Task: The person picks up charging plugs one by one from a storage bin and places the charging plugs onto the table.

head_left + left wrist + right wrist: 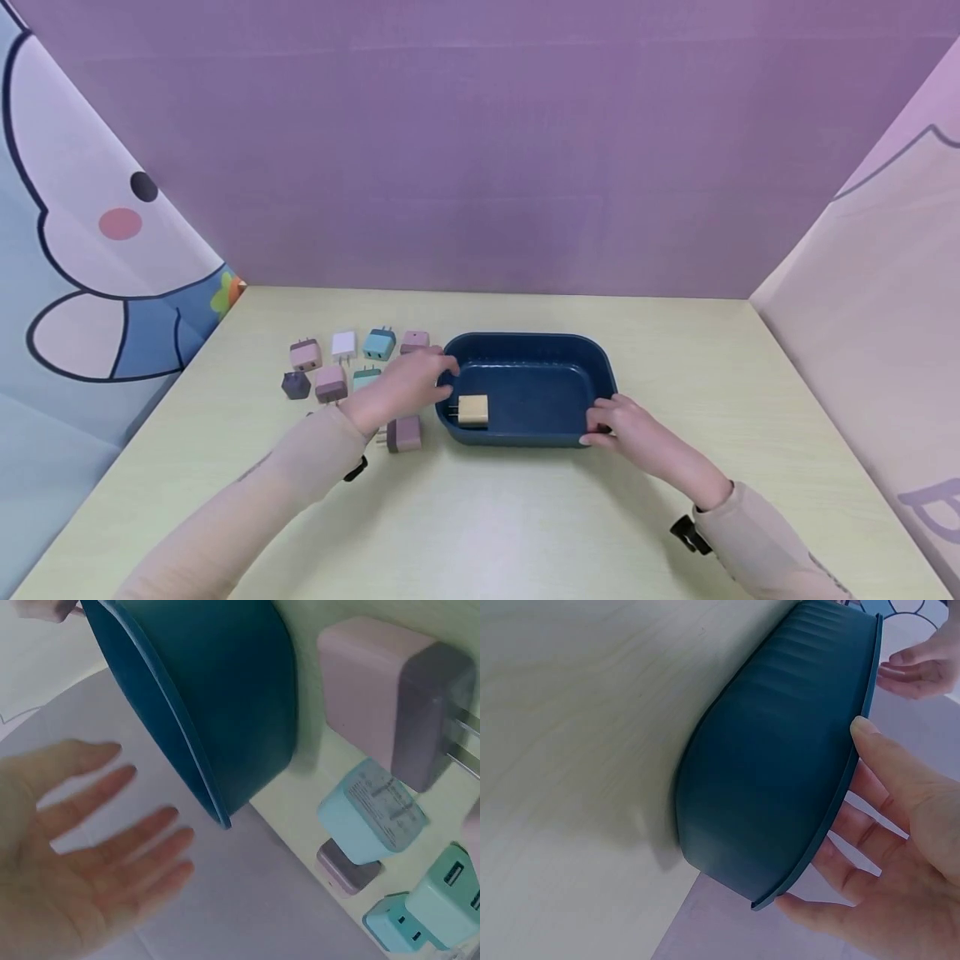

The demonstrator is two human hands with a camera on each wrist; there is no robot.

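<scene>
A dark blue plastic basin [532, 400] sits on the table, with one cream-yellow charger plug [473, 410] lying inside at its left end. Over the basin's left rim hovers my left hand [408, 379]; in the left wrist view its fingers [142, 832] are spread loosely, with nothing between them. At the right end, my right hand [626, 425] grips the rim, thumb on the outer wall and the other fingers over the inner side, as the right wrist view shows. Beside the basin lies a pink and grey charger plug [405, 434], close to my left wrist.
Several charger plugs in pink, white, teal and dark grey lie left of the basin, among them a white one [344, 344], a blue one [379, 342] and a dark one [296, 385]. My left forearm partly covers some. A purple backdrop [495, 167] rises behind the table.
</scene>
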